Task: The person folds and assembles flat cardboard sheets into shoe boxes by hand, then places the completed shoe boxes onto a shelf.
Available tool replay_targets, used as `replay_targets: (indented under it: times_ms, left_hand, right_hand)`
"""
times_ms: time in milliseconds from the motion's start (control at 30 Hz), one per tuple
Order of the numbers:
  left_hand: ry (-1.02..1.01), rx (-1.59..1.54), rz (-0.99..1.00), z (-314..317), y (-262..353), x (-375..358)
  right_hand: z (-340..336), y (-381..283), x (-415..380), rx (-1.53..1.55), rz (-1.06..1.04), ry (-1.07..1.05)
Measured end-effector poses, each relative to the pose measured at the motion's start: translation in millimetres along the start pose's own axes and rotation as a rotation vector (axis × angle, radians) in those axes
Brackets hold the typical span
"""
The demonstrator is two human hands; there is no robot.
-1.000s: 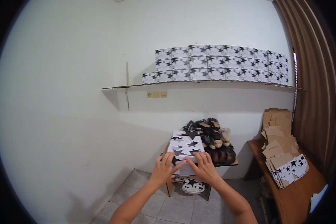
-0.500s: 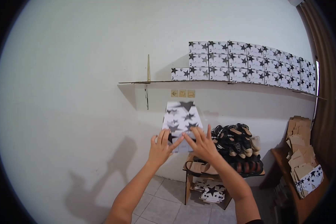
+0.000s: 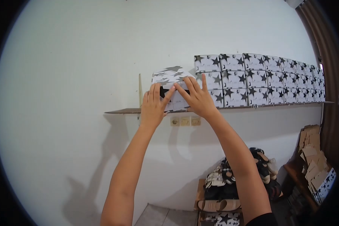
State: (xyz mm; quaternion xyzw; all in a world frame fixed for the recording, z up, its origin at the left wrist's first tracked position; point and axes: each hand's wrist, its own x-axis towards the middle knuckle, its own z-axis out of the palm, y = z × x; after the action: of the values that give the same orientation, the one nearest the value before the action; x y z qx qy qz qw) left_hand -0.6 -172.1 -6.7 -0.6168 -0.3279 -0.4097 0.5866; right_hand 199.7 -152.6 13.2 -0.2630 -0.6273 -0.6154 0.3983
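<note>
"In the head view, how is the star-printed box (image 3: 171, 77) held?"

"It is gripped between both hands. Its left side is covered by the left hand (image 3: 152, 107), its right side by the right hand (image 3: 200, 101)."

"Condition of the fingers?"

"They are fanned out. The index fingers are angled inward, their tips nearly meeting at the upper front edge. The thumbs are placed low at the front, so that the box is pinched between them and the fingers above. The right little finger is raised off the box, in front of the stacked boxes (image 3: 252, 79)."

"Is the box supported by the shelf (image 3: 120, 111)?"

"It is held at shelf level; whether the board is touched cannot be told. The bare stretch is located left of the left fingers."

"What is recorded right of the right fingers?"

"The stacked boxes, set on the shelf in three tiers and printed with the same black stars."

"And below the fingers?"

"Wall sockets (image 3: 185, 121) are mounted just under the shelf, between the wrists. Farther down and to the right, a heap of dark and light shoes (image 3: 218, 190) is borne by a small table (image 3: 201, 186), partly hidden by the right forearm. A beige sandal (image 3: 218, 205) is laid at its front edge. Flattened cardboard (image 3: 315, 160) is piled on a brown desk (image 3: 298, 177), well apart from the fingers at far right."
</note>
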Motion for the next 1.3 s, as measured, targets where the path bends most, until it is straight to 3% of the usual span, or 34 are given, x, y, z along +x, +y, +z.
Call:
replay_targets:
  times_ms: [333,433,633,800,900,1067,1300]
  left_hand:
    - [-0.069,-0.229,0.066,149,-55,43]
    - [-0.139,-0.253,0.043,178,-60,50]
    - [-0.058,-0.307,0.086,239,-60,38]
    - [-0.034,-0.357,-0.016,262,-39,10]
    - [0.012,-0.388,-0.080,264,-21,-10]
    - [0.142,-0.545,-0.274,284,6,-31]
    - [-0.067,-0.506,-0.262,298,11,-29]
  right_hand:
    - [104,33,30,-0.205,0.064,-0.308]
    - [126,41,35,-0.246,0.060,-0.364]
    - [165,43,27,-0.207,0.121,-0.434]
    - [170,29,20,-0.209,0.204,-0.484]
    - [192,6,-9,-0.061,0.361,-0.081]
    - [228,-25,-43,-0.225,0.549,-0.059]
    - [250,-18,-59,-0.284,0.555,-0.148]
